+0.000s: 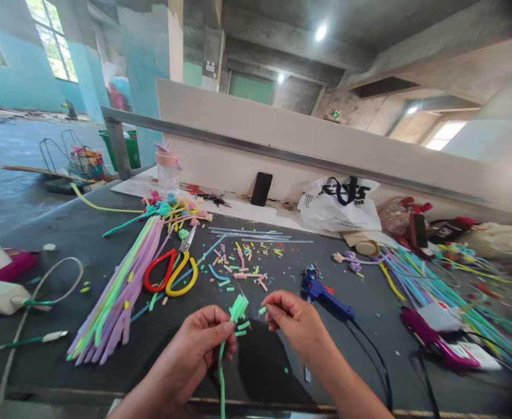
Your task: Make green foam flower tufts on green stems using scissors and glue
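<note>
My left hand (201, 343) pinches a green pipe cleaner stem (222, 378) just below a bunched green tip (239, 308). Its long tail hangs down past the table's front edge. Between thumb and forefinger, my right hand (295, 320) grips a short cut green piece (262, 311), a little to the right of the tip and apart from it. More cut green pieces (242, 329) lie on the table between my hands. To the right of my right hand rests a blue glue gun (328, 299) with a black cord.
Scissors (172, 273) with red and yellow handles lie beside a bundle of purple and green pipe cleaners (116, 297). Cut bits (242, 262) and clear glue sticks (260, 234) are beyond my hands. A phone (261, 189) and white bag (338, 203) stand at the back.
</note>
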`<state>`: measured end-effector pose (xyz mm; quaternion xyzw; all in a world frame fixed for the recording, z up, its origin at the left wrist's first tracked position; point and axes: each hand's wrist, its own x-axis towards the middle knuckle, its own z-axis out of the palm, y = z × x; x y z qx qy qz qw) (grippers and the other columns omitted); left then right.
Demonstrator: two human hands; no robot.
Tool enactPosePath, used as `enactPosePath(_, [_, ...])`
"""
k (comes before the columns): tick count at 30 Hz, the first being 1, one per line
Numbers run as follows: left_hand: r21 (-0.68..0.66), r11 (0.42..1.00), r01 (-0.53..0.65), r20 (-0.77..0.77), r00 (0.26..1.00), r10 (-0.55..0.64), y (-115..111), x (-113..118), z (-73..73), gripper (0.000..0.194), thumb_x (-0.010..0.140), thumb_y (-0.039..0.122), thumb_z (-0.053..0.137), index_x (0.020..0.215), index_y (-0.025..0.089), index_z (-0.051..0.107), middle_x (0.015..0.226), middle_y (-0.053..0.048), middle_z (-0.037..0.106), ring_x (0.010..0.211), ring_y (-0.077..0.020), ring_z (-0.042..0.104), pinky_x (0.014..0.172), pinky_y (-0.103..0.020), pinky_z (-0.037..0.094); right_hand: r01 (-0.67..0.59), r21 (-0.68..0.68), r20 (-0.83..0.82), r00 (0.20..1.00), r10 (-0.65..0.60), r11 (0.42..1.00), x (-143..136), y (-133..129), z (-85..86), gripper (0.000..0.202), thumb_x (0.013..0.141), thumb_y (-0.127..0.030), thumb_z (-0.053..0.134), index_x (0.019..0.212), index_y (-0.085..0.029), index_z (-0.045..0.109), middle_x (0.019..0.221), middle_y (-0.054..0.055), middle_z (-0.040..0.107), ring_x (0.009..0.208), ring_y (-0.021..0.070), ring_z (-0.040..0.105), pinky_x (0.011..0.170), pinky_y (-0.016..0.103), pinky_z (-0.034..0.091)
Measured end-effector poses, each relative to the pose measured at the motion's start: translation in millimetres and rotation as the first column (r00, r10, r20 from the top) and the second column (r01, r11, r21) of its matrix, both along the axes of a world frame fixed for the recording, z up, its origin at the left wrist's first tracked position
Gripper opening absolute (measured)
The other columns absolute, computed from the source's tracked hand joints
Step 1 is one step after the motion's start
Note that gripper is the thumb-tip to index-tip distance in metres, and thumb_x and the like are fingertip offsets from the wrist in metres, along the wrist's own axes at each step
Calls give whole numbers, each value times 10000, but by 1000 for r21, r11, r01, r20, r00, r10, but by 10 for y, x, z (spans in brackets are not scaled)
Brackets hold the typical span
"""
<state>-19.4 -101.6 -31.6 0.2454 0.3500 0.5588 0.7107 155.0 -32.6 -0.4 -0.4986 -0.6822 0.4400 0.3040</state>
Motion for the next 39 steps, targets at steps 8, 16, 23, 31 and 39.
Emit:
enactPosePath(8, [-16,1000,8,-41,999,-9,-1,11,52,186,715,242,668,665,152,513,542,-7,609,500,-85,510,513,-198,379,-211,324,310,945,107,922,-110,-118,430,137,786,-140,497,678,-189,566,622,-20,562,567,107,544,554,210,402])
enactPosePath(16, [1,999,38,-83,996,-37,10,-5,39,176,742,245,633,669,154,502,548,-6,616,482,-75,500,486,-183,320,-420,478,480,861,171,772,-185,-140,357,174,838,-92,448,864,-208,576,772,4,602,712,126,567,648,227,406])
enactPosePath(23, [-25,999,25,-86,996,-27,6,6,76,186,714,245,651,660,163,494,529,1,607,480,-86,498,498,-198,340,-451,437,507,838,201,779,-219,-132,387,180,781,-48,457,857,-210,480,723,-21,569,631,113,533,590,213,381])
enactPosePath(31, [-34,999,3,-83,997,-6,16,22,78,214,669,254,689,648,170,493,508,2,604,475,-99,504,506,-213,365,-460,410,548,814,191,787,-295,-140,460,210,760,-41,435,869,-220,426,735,-21,547,633,121,514,577,226,343])
enactPosePath(39, [-21,1000,8,-110,994,-10,5,35,83,215,654,254,698,627,164,504,511,-2,607,475,-104,511,507,-220,381,-566,324,654,713,252,758,-274,-73,541,226,765,-49,434,906,-219,386,752,-6,555,638,131,511,571,233,322])
